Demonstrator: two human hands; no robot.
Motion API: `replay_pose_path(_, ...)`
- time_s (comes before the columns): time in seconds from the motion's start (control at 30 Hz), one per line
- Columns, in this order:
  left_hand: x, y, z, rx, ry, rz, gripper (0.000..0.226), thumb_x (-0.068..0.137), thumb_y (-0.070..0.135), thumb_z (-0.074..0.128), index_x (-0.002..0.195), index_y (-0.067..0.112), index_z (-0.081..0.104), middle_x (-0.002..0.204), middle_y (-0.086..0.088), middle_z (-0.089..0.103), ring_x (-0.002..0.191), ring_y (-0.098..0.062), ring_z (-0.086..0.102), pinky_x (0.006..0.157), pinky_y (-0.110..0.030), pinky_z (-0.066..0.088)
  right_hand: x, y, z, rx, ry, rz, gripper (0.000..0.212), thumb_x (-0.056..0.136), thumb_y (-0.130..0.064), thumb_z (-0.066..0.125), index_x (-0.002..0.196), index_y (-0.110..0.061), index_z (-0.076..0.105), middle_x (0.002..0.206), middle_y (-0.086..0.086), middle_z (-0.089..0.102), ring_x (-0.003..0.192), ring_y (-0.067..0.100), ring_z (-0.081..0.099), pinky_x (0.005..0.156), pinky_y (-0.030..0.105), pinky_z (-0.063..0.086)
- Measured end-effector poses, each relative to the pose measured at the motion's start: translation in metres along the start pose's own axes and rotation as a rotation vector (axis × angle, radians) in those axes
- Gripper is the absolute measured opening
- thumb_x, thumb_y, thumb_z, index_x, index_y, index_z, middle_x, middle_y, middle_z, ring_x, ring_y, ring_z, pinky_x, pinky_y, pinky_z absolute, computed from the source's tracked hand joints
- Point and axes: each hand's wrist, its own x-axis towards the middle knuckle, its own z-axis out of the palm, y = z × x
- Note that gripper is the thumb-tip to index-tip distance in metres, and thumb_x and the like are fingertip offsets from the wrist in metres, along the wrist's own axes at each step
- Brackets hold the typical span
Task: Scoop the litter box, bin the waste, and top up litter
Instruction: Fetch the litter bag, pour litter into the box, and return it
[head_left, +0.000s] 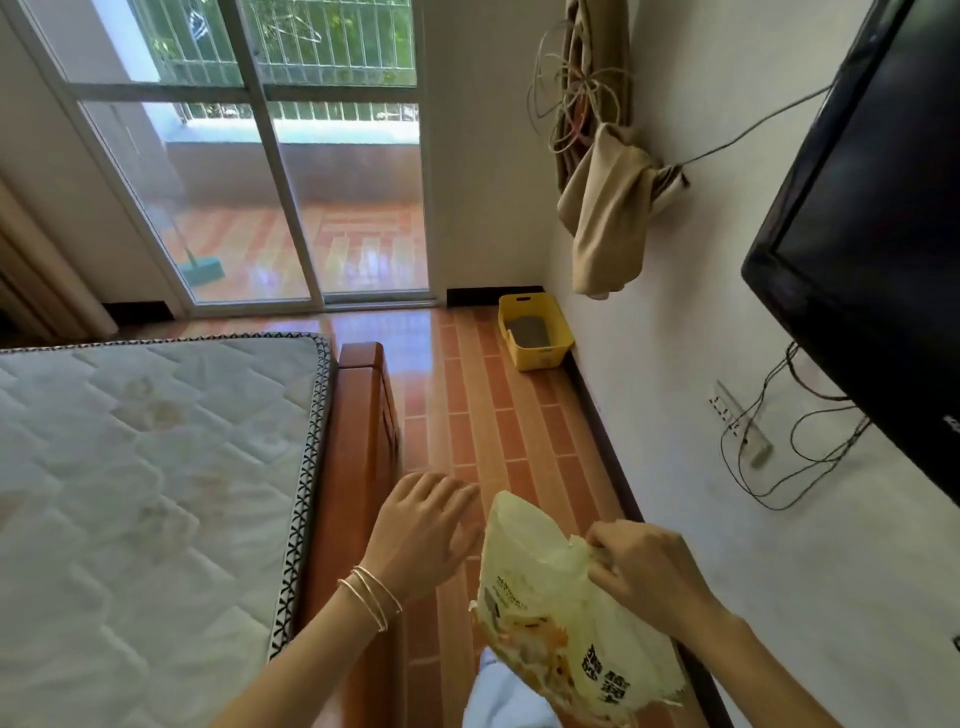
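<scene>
A pale yellow litter bag (566, 618) with dark printed characters hangs in front of me, low in the head view. My right hand (644, 566) grips its crumpled top edge. My left hand (421, 530) hovers just left of the bag with fingers relaxed and loosely bent, holding nothing. The yellow litter box (535, 330) stands on the floor in the far corner against the right wall, grey litter visible inside. No scoop or bin is in sight.
A bare mattress (145, 467) on a wooden bed frame (363, 441) fills the left. A strip of tiled floor (483, 415) runs between bed and right wall toward the box. A television (872, 234), cables and a power strip (737, 421) hang on the wall. Sliding glass doors (291, 182) stand behind.
</scene>
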Motion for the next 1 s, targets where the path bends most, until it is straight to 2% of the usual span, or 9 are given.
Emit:
replay_pose_path(0.13,0.06,-0.043,0.008,0.04,-0.042,-0.072,0.046,0.086,0.05,0.042,0.114,0.023,0.066,0.111,0.005,0.067,0.102,-0.017,0.063,0.09,-0.036,0.05,0.081,0.022,0.019,0.078,-0.017,-0.004,0.011,0.072,-0.033,0.053,0.063,-0.026,0.051,0.05,-0.008,0.05,0.042,0.007,0.044,0.04,0.02,0.038)
replay_pose_path(0.23,0.107,-0.073,0.018,0.051,-0.046,-0.085,0.045,0.087,0.049,0.041,0.116,0.023,0.065,0.114,0.003,0.066,0.108,-0.019,0.061,0.096,-0.038,0.047,0.14,0.036,0.022,0.135,-0.002,-0.012,0.013,0.071,-0.034,0.05,0.062,-0.025,0.051,0.049,-0.006,0.051,0.042,0.007,0.045,0.041,0.021,0.04)
replay_pose_path(0.37,0.163,-0.108,0.031,0.068,-0.024,-0.092,0.047,0.09,0.047,0.039,0.125,0.023,0.06,0.126,-0.002,0.061,0.121,-0.022,0.054,0.103,-0.043,0.033,0.205,0.048,0.024,0.154,-0.019,-0.069,0.009,0.071,-0.031,0.053,0.065,-0.025,0.054,0.052,-0.007,0.054,0.046,0.005,0.048,0.044,0.024,0.044)
replay_pose_path(0.5,0.206,-0.141,0.043,0.052,-0.043,-0.117,0.048,0.092,0.048,0.036,0.129,0.025,0.057,0.13,-0.002,0.058,0.124,-0.022,0.051,0.106,-0.044,0.03,0.259,0.06,0.032,0.133,0.02,-0.084,0.007,0.065,-0.029,0.053,0.061,-0.024,0.055,0.047,-0.008,0.051,0.041,0.004,0.045,0.039,0.023,0.04)
replay_pose_path(0.6,0.238,-0.173,0.057,0.031,-0.066,-0.123,0.049,0.093,0.049,0.034,0.13,0.025,0.056,0.131,-0.002,0.058,0.125,-0.023,0.05,0.106,-0.043,0.029,0.302,0.069,0.04,0.111,0.022,-0.079,0.007,0.063,-0.026,0.06,0.059,-0.024,0.055,0.047,-0.007,0.051,0.04,0.004,0.044,0.039,0.02,0.037)
replay_pose_path(0.73,0.283,-0.227,0.074,0.004,-0.087,-0.11,0.051,0.095,0.05,0.028,0.13,0.026,0.056,0.132,-0.001,0.057,0.125,-0.022,0.051,0.107,-0.042,0.028,0.375,0.079,0.048,0.087,0.043,-0.032,0.008,0.065,-0.027,0.06,0.061,-0.024,0.055,0.049,-0.007,0.051,0.042,0.005,0.044,0.04,0.016,0.031)
replay_pose_path(0.8,0.307,-0.258,0.079,-0.019,-0.086,-0.084,0.055,0.097,0.052,0.02,0.128,0.025,0.057,0.131,-0.002,0.058,0.123,-0.023,0.053,0.106,-0.042,0.029,0.414,0.081,0.049,0.086,0.053,-0.02,0.007,0.067,-0.028,0.058,0.062,-0.024,0.055,0.051,-0.007,0.052,0.044,0.005,0.045,0.043,0.011,0.025)
replay_pose_path(0.93,0.36,-0.32,0.08,-0.044,-0.078,-0.009,0.06,0.098,0.055,0.015,0.127,0.024,0.058,0.127,-0.003,0.061,0.118,-0.025,0.057,0.102,-0.046,0.043,0.478,0.085,0.048,0.078,0.025,0.031,0.016,0.074,-0.036,0.045,0.067,-0.026,0.055,0.057,-0.007,0.057,0.049,0.008,0.05,0.044,0.02,0.037)
replay_pose_path(1.0,0.387,-0.345,0.08,-0.055,-0.084,0.037,0.061,0.098,0.055,0.016,0.126,0.023,0.059,0.125,-0.004,0.062,0.116,-0.025,0.059,0.098,-0.049,0.046,0.504,0.089,0.047,0.083,0.011,0.072,0.014,0.074,-0.036,0.048,0.069,-0.026,0.057,0.059,-0.007,0.057,0.051,0.008,0.051,0.045,0.015,0.033)
